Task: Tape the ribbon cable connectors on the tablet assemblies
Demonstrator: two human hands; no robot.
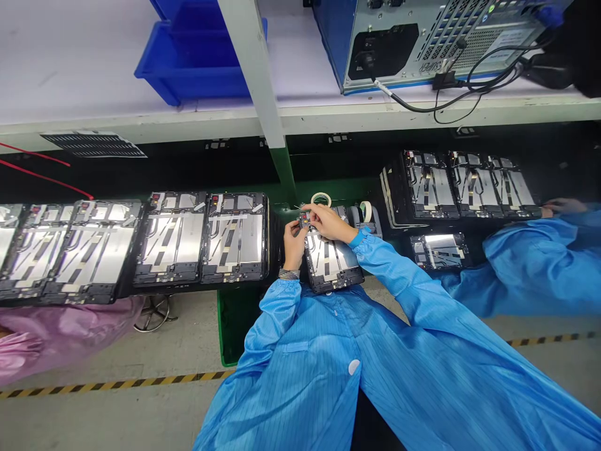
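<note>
An opened tablet [323,257] lies in front of my body, its silver inside and dark ribbon cables facing up. At its upper left corner, my left hand [294,245] is closed, with thumb and fingertips at the edge beside a small dark part with red and yellow on it. My right hand [327,222] reaches over the tablet's top, fingers bent together at the same corner. Whatever the right fingertips pinch is too small to make out. Just beyond the right hand sits a roll of pale tape [321,198], and another tape roll [365,212] is in a grey dispenser [374,224].
Stacked opened tablets [235,244] stand to the left, with more stacks [429,185] at the right. A co-worker's blue sleeve [539,257] is near a single tablet [440,252]. Overhead, a shelf [188,122] carries a blue bin [197,69] and a computer case [389,47].
</note>
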